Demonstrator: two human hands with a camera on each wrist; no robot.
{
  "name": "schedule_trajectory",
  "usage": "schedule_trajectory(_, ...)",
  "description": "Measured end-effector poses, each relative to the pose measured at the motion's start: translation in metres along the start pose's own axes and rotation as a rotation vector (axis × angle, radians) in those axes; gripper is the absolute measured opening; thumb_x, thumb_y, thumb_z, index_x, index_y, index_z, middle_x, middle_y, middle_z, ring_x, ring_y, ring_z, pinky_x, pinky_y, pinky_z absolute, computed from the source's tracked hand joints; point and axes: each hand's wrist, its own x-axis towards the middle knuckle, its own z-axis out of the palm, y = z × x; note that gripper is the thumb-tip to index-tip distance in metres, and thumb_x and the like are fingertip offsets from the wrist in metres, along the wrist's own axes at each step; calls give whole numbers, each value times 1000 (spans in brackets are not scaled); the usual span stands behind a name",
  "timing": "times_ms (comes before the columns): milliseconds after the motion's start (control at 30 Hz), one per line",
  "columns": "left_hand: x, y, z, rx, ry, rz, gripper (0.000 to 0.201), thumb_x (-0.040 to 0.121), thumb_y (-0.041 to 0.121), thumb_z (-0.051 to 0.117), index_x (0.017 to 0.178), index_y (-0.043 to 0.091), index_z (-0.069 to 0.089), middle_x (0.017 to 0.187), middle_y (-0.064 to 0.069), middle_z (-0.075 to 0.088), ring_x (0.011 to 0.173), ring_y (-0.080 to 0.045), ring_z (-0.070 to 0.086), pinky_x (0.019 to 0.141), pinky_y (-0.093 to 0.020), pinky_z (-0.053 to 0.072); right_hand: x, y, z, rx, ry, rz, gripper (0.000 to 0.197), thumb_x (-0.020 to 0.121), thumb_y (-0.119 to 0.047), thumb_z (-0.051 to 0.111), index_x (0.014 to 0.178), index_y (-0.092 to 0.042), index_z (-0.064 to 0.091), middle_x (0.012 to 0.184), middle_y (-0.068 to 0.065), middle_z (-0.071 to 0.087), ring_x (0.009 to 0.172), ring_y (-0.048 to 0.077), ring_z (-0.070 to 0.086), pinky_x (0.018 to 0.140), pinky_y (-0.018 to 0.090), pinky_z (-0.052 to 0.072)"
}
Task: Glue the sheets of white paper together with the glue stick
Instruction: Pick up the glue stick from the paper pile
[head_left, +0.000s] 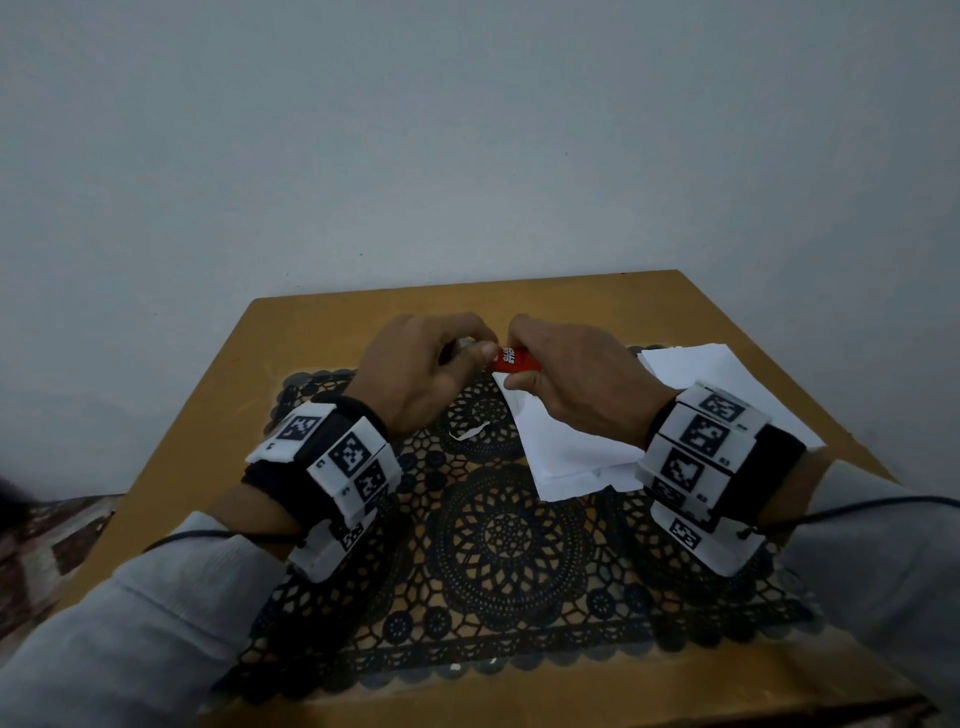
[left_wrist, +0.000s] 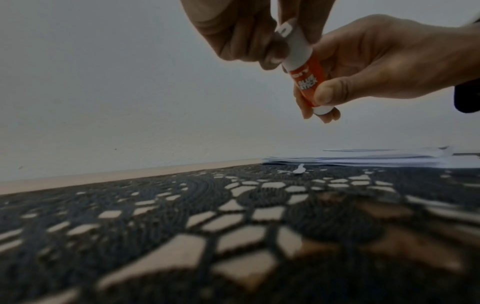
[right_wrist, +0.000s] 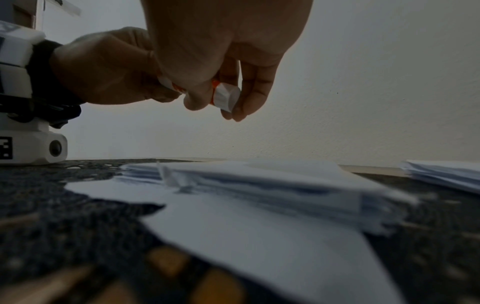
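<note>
Both hands are holding the glue stick (head_left: 515, 359) above the far middle of the table (head_left: 218, 374), its long axis running roughly from 9 to 3 o'clock in the head view. The right hand (head_left: 576, 387) is curling thumb and fingers round the red-orange barrel, and the flat white base is showing past its fingertips in the right wrist view. The left hand (head_left: 421, 374) is pinching the white cap (left_wrist: 296, 49) at the 9 o'clock end. Judged from this grip, the cap is about to be pulled off along the axis, toward 9 o'clock, with the hands equally near.

The stick is a smooth, rigid plastic cylinder with white lettering. The sheets of white paper (head_left: 566, 447) are lying flat at 5 o'clock from the stick, under the right wrist, thin and matte, edges slightly fanned; a second stack (head_left: 691, 364) is lying at 3 o'clock. A small torn paper scrap (head_left: 470, 431) is resting on the black openwork lace mat (head_left: 509, 540), which is covering the smooth ochre tabletop.
</note>
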Motion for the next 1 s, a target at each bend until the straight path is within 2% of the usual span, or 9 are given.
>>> schedule_trajectory(133, 0, 0, 1, -75, -4, -31, 30, 93, 38, 45, 95, 21, 70, 76, 1, 70, 66, -19, 63, 60, -41, 50, 0, -2, 0, -7, -4, -5, 27, 91, -32, 63, 100, -15, 44, 82, -7, 44, 65, 17, 42, 56, 28, 30)
schedule_trajectory(233, -1, -3, 0, -91, -58, -33, 29, 93, 37, 51, 107, 22, 70, 92, 4, 73, 77, -12, 65, 68, -31, 52, -1, 0, -1, 6, -4, -7, 26, 92, -32, 61, 96, -22, 38, 82, -8, 45, 67, 16, 44, 59, 29, 32)
schedule_trajectory(300, -2, -5, 1, -50, -82, 7, 31, 90, 35, 60, 116, 20, 66, 98, 4, 70, 80, -10, 61, 70, -22, 47, -1, 2, 0, 2, -14, -14, 20, 93, -30, 60, 100, -17, 46, 83, -4, 51, 68, 17, 46, 58, 31, 34)
schedule_trajectory(400, -1, -6, 2, -18, -69, 9, 36, 82, 30, 71, 115, 19, 61, 91, 3, 67, 75, -12, 58, 65, -21, 45, -1, 4, 3, 18, -34, -22, 22, 97, -30, 53, 107, -12, 52, 88, 2, 60, 68, 20, 50, 58, 33, 39)
schedule_trajectory(567, -1, -5, 3, -4, -52, -32, 16, 89, 31, 63, 96, 17, 61, 75, 0, 64, 64, -15, 56, 59, -35, 47, 0, 2, 2, 6, -48, -3, 21, 96, -36, 54, 98, -17, 45, 81, -6, 48, 67, 17, 44, 59, 30, 30)
schedule_trajectory(667, 0, -4, 5, 67, -78, -66, 44, 91, 53, 42, 87, 12, 57, 66, -2, 60, 58, -18, 54, 55, -38, 42, 0, 1, -1, -22, 17, 3, 36, 90, -36, 64, 93, -23, 31, 80, -7, 42, 64, 16, 40, 52, 27, 26)
schedule_trajectory(767, 0, -5, 4, 90, -72, -71, 62, 87, 66, 30, 79, 11, 57, 60, 0, 56, 52, -14, 49, 50, -30, 35, 0, 0, -2, -19, 34, 11, 41, 87, -38, 67, 93, -25, 28, 83, -8, 42, 66, 15, 41, 57, 27, 28)
schedule_trajectory(867, -1, -6, 3, 31, -68, -25, 40, 90, 55, 48, 92, 16, 58, 68, 3, 59, 58, -9, 51, 52, -23, 37, -1, 1, -2, 9, 17, 14, 39, 88, -37, 65, 96, -24, 29, 84, -7, 46, 66, 15, 42, 56, 27, 30)
schedule_trajectory(1000, -1, -6, 3, 3, -78, 8, 17, 89, 28, 63, 98, 15, 57, 84, 2, 64, 72, -14, 56, 61, -30, 45, -2, 0, 0, 134, -31, 24, 34, 94, -41, 56, 112, -18, 40, 87, -9, 53, 66, 15, 53, 57, 30, 39)
